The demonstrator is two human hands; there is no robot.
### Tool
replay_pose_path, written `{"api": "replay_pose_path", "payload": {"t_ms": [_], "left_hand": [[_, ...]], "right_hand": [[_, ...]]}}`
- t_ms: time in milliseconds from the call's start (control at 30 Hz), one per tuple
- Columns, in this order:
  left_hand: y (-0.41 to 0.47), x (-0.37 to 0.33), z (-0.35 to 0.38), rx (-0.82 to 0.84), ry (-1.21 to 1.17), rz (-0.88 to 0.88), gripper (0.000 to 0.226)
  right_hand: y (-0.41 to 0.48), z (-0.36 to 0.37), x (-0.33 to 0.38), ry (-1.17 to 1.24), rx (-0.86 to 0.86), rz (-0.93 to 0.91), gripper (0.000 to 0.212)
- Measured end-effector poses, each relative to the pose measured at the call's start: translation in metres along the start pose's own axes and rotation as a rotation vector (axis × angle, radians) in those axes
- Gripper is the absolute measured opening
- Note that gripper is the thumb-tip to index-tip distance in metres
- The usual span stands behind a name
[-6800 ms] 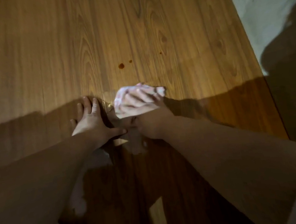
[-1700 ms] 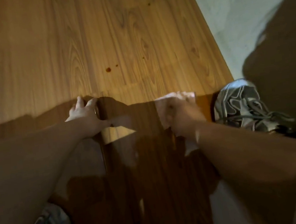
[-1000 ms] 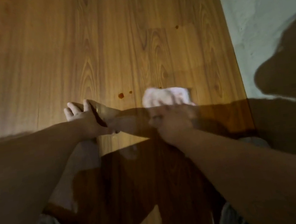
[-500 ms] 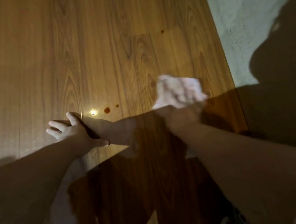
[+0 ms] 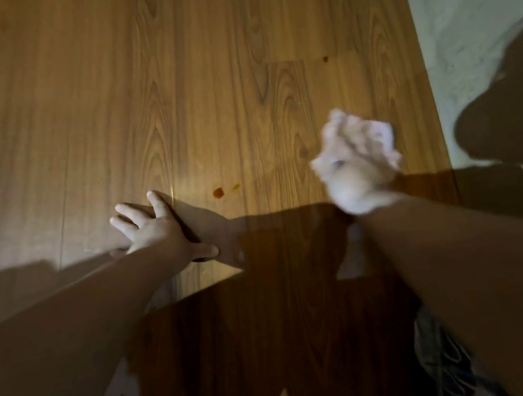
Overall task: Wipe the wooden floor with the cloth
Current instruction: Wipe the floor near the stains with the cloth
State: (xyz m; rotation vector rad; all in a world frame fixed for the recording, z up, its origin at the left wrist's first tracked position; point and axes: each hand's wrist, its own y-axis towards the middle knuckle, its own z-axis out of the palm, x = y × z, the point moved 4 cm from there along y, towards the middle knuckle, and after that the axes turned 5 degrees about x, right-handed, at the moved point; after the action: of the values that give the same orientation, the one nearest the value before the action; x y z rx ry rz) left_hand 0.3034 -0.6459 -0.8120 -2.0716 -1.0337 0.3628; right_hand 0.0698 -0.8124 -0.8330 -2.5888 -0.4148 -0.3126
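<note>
Your right grip (image 5: 362, 179) is curled round the bunched pale cloth (image 5: 361, 135). The cloth bulges out past your knuckles on the far side. Both are blurred, so you cannot tell whether the cloth is pressed flat to the boards or only skimming them. It sits over the wooden floor (image 5: 70, 107) close to the floor's right edge, just beside the pale surface (image 5: 468, 4) that borders the wood.

Your left grip (image 5: 156, 228) has hold of nothing. It lies spread on the floor, fingers straight and thumb out to the side, and looks to be propping you up.

As for progress, the job reads as under way but not done. A brown spot (image 5: 218, 192) and a smaller fleck (image 5: 236, 186) beside it sit on the boards between your two grips, well to the left of the cloth and not yet wiped. A third dark speck (image 5: 325, 59) lies farther out, near a plank joint. The nearer boards are in deep shadow from your arms, so you cannot judge whether they are clean. The lit boards on the far left show no marks that can be made out. By that reckoning, what is left is to bring the cloth across to the spots and then take the far speck.

No writing, label or brand can be read anywhere. The dark patterned shape (image 5: 447, 360) at the bottom right may be a shoe, but it is too dim to show any mark.
</note>
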Motion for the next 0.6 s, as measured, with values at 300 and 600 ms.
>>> {"api": "replay_pose_path", "payload": {"t_ms": [300, 600], "left_hand": [[-0.002, 0.001, 0.000, 0.001, -0.047, 0.050, 0.152], [-0.009, -0.003, -0.006, 0.040, -0.022, 0.014, 0.151]], "right_hand": [[-0.013, -0.010, 0.032, -0.229, 0.100, -0.328, 0.056], [-0.019, 0.013, 0.084, -0.115, 0.084, -0.121, 0.053]]}}
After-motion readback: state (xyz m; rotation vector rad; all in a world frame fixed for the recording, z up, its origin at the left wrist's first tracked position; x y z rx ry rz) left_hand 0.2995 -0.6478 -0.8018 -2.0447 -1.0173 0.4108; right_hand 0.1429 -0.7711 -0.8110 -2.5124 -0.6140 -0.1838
